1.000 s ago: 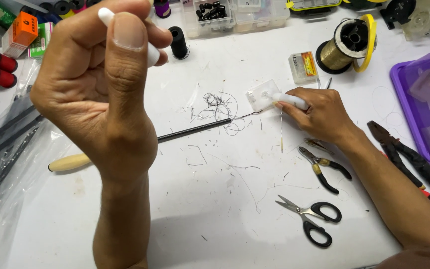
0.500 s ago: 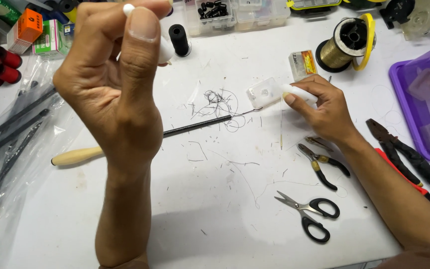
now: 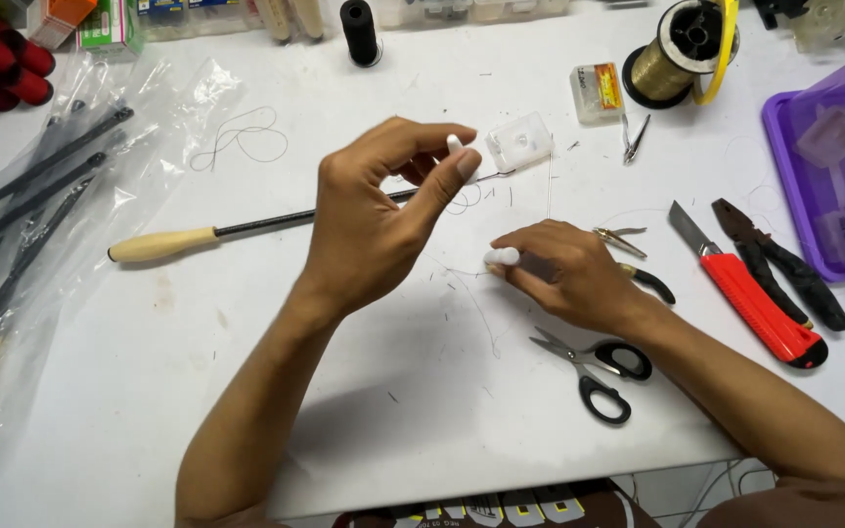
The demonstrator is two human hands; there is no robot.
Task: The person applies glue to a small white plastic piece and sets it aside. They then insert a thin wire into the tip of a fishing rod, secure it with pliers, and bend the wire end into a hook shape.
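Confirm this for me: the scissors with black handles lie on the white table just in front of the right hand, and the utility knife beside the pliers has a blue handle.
Not quite. The head view shows the utility knife has a red handle, not blue. The rest holds: the scissors lie on the white table by the right hand, and the knife sits beside the pliers.

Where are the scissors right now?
In the head view, the black-handled scissors lie on the white table just below the right hand, left of the red utility knife.
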